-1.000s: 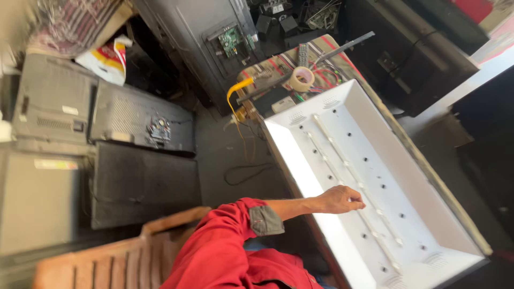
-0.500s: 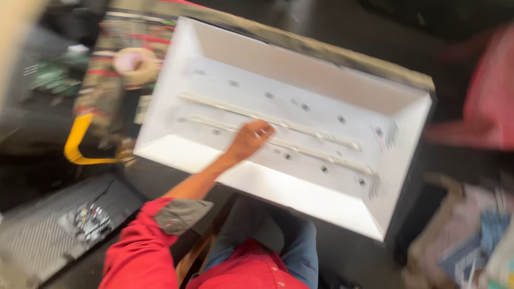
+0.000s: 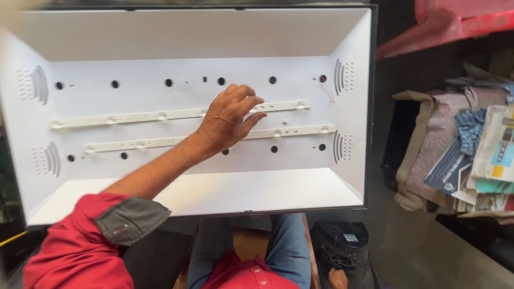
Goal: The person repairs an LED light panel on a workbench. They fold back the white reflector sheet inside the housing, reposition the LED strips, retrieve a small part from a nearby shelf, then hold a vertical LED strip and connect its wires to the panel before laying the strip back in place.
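Flat, left hand [image 3: 227,119] covers light strips [image 3: 160,115] (white tray).

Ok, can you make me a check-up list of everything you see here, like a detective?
Surface: white tray-shaped panel, sloped walls, round holes.
Job's things: two long white strips; upper strip, lower strip.
Clutter: pile of papers and cloth at right.
Hands: left hand lies open across both strips; right hand not in view.
Cables: thin red wire near a hole at the right.
Surroundings: red object at top right; dark box on the floor.
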The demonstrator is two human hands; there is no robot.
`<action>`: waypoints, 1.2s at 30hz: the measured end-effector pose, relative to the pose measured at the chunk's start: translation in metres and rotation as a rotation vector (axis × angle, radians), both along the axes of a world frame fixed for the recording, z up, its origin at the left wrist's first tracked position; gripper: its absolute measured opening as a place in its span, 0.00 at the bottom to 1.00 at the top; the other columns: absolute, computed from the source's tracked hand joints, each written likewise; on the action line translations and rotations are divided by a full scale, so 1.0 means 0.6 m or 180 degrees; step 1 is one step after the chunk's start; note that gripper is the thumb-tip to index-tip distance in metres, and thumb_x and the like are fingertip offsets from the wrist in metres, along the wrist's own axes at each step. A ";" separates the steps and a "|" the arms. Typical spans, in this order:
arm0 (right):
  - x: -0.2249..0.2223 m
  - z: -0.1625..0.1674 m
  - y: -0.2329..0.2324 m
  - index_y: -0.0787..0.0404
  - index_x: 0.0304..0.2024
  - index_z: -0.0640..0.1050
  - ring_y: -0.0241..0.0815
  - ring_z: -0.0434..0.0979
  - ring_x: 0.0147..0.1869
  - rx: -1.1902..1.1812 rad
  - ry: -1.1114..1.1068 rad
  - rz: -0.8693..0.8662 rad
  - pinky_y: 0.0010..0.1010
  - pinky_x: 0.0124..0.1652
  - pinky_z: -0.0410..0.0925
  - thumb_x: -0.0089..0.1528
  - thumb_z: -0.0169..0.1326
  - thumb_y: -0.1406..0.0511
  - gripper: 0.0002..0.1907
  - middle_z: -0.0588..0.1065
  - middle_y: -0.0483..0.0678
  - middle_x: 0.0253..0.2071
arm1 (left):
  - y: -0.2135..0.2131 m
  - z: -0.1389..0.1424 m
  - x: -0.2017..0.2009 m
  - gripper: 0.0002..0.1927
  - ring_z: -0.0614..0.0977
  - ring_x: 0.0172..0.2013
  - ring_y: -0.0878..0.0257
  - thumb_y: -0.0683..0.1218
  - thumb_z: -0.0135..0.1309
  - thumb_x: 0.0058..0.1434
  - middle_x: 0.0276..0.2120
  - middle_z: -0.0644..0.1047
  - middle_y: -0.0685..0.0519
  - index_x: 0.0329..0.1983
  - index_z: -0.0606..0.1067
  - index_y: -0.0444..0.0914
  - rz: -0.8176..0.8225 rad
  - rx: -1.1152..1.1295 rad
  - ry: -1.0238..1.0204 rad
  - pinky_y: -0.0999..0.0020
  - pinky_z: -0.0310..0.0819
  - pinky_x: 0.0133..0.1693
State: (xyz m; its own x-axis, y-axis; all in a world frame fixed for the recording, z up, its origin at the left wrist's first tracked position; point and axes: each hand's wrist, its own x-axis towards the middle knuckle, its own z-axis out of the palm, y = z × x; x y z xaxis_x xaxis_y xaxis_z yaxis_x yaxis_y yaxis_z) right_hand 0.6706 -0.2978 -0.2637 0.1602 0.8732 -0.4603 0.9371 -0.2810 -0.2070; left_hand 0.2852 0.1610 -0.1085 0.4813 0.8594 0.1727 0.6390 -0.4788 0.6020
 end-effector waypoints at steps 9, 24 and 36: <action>0.016 0.059 0.080 0.70 0.48 0.74 0.65 0.74 0.49 -0.0136 -0.0699 -0.0683 0.54 0.48 0.69 0.72 0.41 0.63 0.15 0.74 0.67 0.45 | 0.027 -0.063 0.068 0.09 0.76 0.42 0.52 0.43 0.67 0.64 0.40 0.75 0.46 0.41 0.78 0.35 -0.0541 0.0355 0.0837 0.54 0.70 0.42; 0.041 -0.106 -0.162 0.70 0.35 0.82 0.69 0.78 0.46 -0.1035 -0.0116 -0.1688 0.56 0.46 0.71 0.65 0.48 0.58 0.21 0.77 0.70 0.40 | 0.039 -0.032 0.091 0.09 0.76 0.39 0.51 0.39 0.64 0.64 0.37 0.74 0.46 0.40 0.73 0.37 -0.0279 -0.0691 0.0535 0.54 0.71 0.41; -0.029 -0.189 -0.073 0.69 0.33 0.77 0.64 0.80 0.40 -0.1421 0.0228 -0.2246 0.53 0.43 0.71 0.73 0.50 0.58 0.21 0.78 0.65 0.33 | 0.112 -0.023 0.084 0.14 0.79 0.27 0.66 0.51 0.51 0.69 0.27 0.79 0.52 0.54 0.76 0.42 -0.0149 -0.2453 0.0288 0.63 0.75 0.29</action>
